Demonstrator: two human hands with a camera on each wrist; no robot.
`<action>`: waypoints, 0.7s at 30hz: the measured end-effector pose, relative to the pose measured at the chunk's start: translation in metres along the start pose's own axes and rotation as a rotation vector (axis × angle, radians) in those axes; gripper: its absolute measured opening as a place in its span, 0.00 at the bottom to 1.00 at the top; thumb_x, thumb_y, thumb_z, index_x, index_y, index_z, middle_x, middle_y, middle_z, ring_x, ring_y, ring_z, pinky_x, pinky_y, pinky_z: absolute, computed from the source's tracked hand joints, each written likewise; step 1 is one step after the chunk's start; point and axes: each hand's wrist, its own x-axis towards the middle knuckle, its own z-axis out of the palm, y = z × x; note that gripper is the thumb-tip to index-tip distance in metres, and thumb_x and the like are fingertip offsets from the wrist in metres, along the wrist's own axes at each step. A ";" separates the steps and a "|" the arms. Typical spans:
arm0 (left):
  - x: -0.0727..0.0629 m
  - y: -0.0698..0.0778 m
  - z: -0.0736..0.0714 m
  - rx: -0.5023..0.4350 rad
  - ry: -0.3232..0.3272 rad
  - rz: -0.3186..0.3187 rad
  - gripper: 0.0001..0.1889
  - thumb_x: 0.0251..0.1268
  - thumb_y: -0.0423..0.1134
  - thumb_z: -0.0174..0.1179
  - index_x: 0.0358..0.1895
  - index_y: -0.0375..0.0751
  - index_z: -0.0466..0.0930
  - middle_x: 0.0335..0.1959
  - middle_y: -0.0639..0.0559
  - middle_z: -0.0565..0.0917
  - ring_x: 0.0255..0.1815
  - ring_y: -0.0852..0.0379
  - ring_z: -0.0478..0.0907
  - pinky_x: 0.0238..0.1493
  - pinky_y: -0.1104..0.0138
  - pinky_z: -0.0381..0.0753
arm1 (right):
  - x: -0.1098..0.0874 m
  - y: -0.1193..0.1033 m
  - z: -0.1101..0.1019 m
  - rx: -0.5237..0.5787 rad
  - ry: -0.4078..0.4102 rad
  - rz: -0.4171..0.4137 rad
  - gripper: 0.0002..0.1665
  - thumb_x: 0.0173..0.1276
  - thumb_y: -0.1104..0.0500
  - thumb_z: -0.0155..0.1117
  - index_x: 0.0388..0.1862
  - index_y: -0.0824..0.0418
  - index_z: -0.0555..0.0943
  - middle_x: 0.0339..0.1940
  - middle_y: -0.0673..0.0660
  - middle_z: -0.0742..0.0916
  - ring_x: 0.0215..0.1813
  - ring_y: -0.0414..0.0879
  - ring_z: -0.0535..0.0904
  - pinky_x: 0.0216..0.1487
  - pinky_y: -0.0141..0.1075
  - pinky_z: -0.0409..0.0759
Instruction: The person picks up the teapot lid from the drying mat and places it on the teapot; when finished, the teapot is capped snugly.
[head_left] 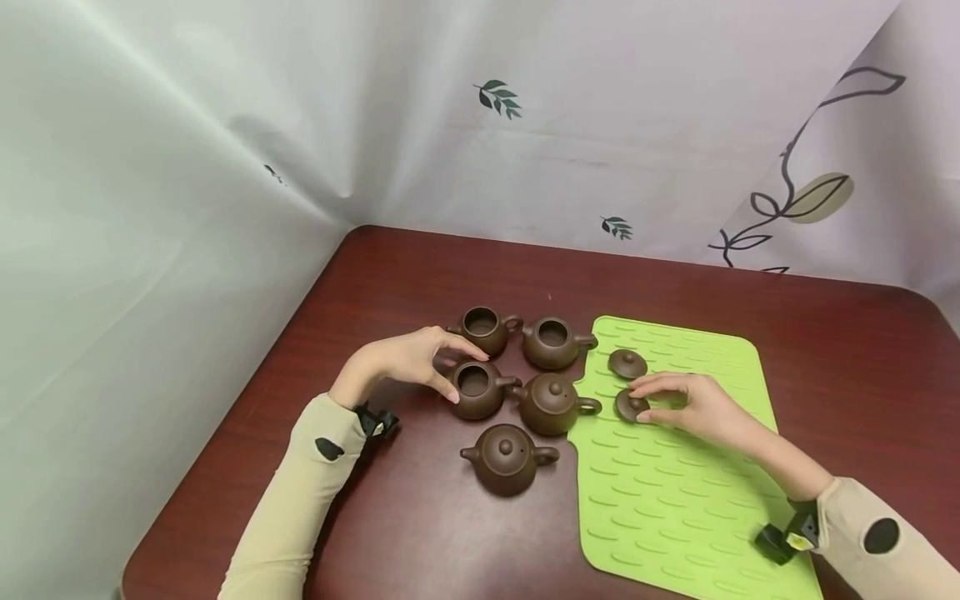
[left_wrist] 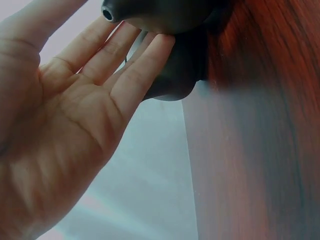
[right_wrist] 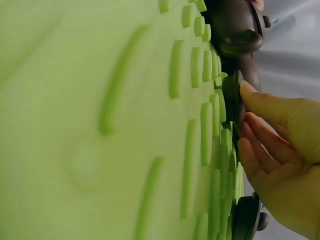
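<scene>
My left hand spans a lidless brown teapot, thumb at its near left side and fingers around the far side. In the left wrist view the fingers look nearly straight beside the dark pot body, whose spout points towards the palm. My right hand pinches a small round brown teapot lid at the left part of a green mat. Seen from the right wrist, thumb and fingertips meet the lid; its knob is hidden there. A second lid lies just behind it.
Two more lidless teapots, one at back left and one at back right, stand behind. Lidded teapots stand in the middle and in front. The dark red table meets pale curtains behind and left.
</scene>
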 end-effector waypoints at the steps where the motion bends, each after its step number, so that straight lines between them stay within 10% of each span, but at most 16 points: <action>1: 0.000 0.000 0.000 -0.004 -0.002 -0.003 0.33 0.45 0.43 0.74 0.60 0.53 0.75 0.60 0.56 0.75 0.60 0.56 0.72 0.59 0.64 0.72 | 0.000 0.000 0.000 0.007 0.004 0.003 0.14 0.54 0.53 0.72 0.41 0.47 0.85 0.48 0.48 0.85 0.53 0.30 0.75 0.49 0.23 0.73; 21: 0.003 -0.006 0.002 -0.171 -0.019 -0.035 0.33 0.43 0.37 0.75 0.59 0.51 0.76 0.60 0.59 0.75 0.63 0.60 0.69 0.59 0.70 0.70 | 0.031 -0.031 -0.013 0.250 0.060 -0.028 0.08 0.60 0.61 0.67 0.39 0.58 0.81 0.50 0.57 0.83 0.48 0.32 0.78 0.43 0.30 0.79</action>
